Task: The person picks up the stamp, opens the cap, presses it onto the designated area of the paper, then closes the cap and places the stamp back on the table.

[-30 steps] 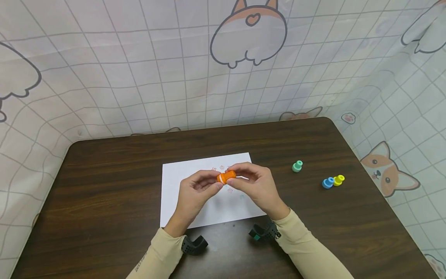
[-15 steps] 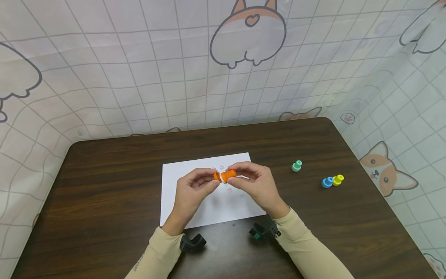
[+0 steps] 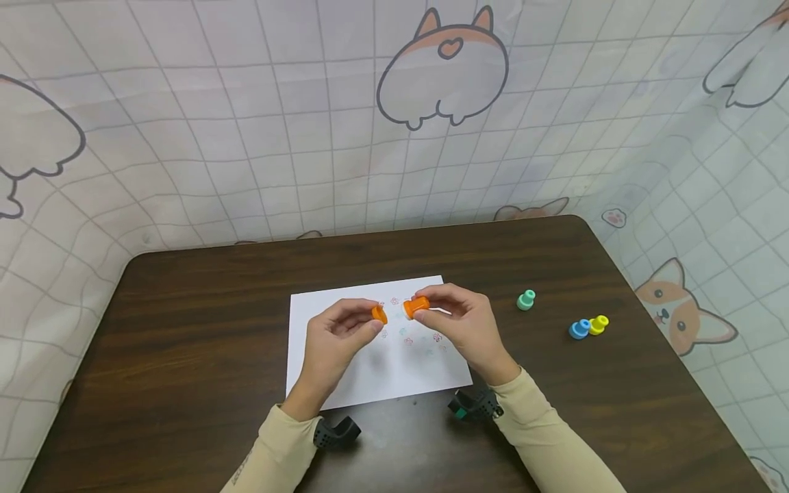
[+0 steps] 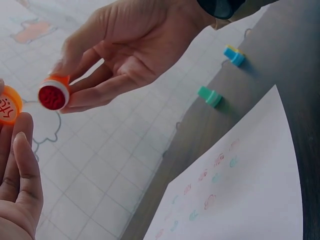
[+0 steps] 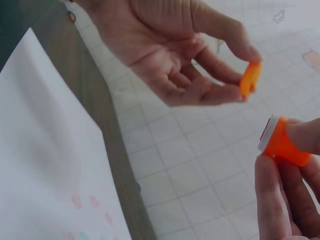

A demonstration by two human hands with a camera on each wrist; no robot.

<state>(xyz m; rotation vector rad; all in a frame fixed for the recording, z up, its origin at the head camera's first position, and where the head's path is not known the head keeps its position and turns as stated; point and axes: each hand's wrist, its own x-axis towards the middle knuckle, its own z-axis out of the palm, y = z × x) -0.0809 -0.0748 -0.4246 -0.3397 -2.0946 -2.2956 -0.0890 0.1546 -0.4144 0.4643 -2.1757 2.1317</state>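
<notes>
My left hand (image 3: 335, 339) pinches an orange stamp cap (image 3: 379, 314) between thumb and fingers. In the left wrist view the cap (image 4: 9, 106) shows a red mark on its face. My right hand (image 3: 459, 325) grips an orange stamp (image 3: 416, 307) by its body. Its red stamping face (image 4: 51, 97), ringed in white, points toward the left hand. Cap and stamp are apart, with a small gap between them. Both hands hover over a white sheet of paper (image 3: 370, 383) bearing small red and green stamped prints (image 4: 219, 160).
Right of the paper stands a green stamp (image 3: 526, 300) on the dark wooden table (image 3: 203, 329). Farther right, a blue stamp (image 3: 579, 329) and a yellow stamp (image 3: 598, 324) stand side by side. A patterned curtain (image 3: 277, 137) hangs behind the table.
The cap has come off the orange stamp. My left hand has moved left with the cap, and my right hand slightly right with the stamp, baring its stamping end.
</notes>
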